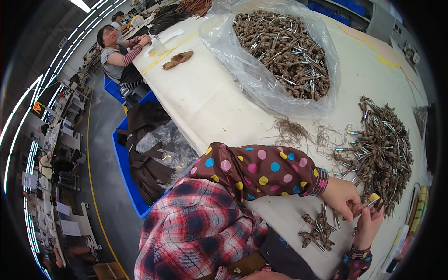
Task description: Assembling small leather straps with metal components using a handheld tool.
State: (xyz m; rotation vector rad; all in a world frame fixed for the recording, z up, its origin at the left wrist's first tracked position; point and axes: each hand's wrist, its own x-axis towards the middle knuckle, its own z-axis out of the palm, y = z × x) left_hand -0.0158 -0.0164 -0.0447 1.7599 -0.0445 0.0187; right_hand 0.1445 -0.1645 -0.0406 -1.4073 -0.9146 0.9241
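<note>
My left hand (342,198), in a polka-dot sleeve, and my right hand (368,225) meet at the lower right over the table. Both have their fingers closed around a brown knotted cord with a shiny metal tip (373,203). Something small and yellow (374,197) shows at the fingertips; I cannot make out what it is. Just beyond the hands lies a big heap of similar knotted cords (385,156) with silver tips. A smaller pile of cords (318,231) sits on the table below my left hand.
A clear plastic bag (224,35) full of knotted cords stands on the pale table (200,88). Loose brown threads (291,132) lie near it. Left of the table, a blue bin (122,158) holds brown fabric and plastic. A co-worker (119,56) sits at the far end.
</note>
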